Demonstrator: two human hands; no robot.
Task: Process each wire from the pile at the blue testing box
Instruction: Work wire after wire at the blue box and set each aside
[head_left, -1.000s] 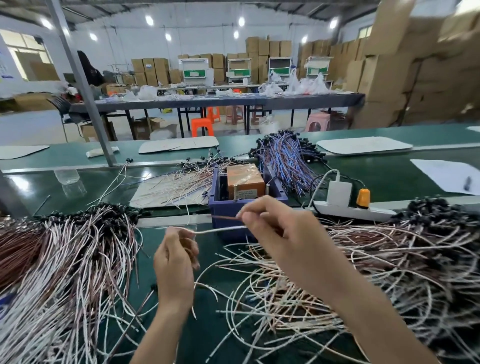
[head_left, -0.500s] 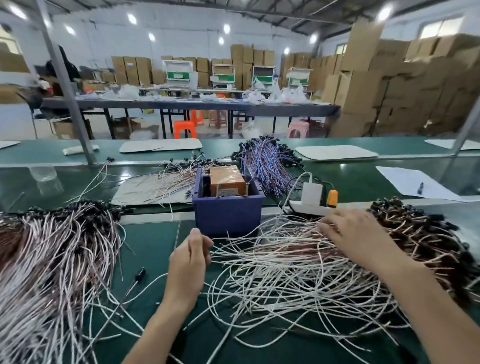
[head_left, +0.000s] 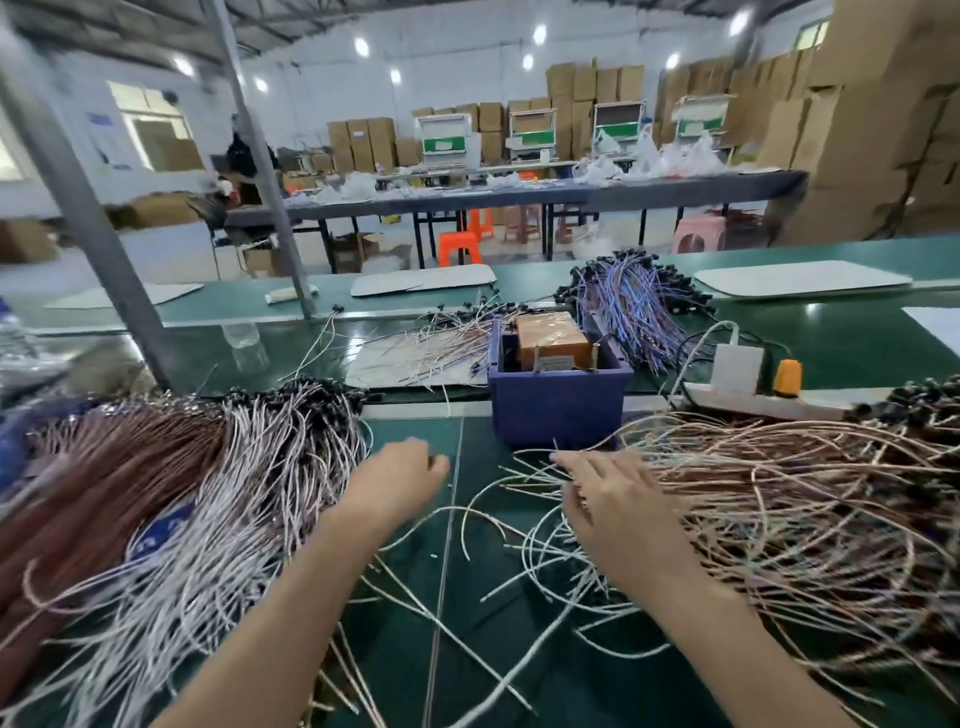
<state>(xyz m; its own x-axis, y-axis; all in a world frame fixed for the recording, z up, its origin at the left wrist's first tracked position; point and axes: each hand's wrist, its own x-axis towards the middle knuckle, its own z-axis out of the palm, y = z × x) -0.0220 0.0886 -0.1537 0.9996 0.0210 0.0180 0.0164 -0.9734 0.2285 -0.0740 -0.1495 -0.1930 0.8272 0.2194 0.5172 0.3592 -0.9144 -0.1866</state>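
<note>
The blue testing box stands on the green bench straight ahead, with a brown device inside it. To its right spreads a big tangled pile of pinkish-white wires. My right hand lies on that pile's left edge with fingers spread over the strands and the index finger pointing left. On the left lies a combed pile of brown and white wires with black ends. My left hand hovers at that pile's right edge, fingers loosely curled, and I see no wire in it. It is blurred.
Loose white wires are scattered between my arms. A white power strip with an orange plug sits right of the box. Purple-blue wires and a thin spread of wires lie behind it. A slanted metal post rises at left.
My left hand moved left from in front of the box to the combed pile, and the wire it held is gone from it. My right hand slid left along the tangled pile's edge.
</note>
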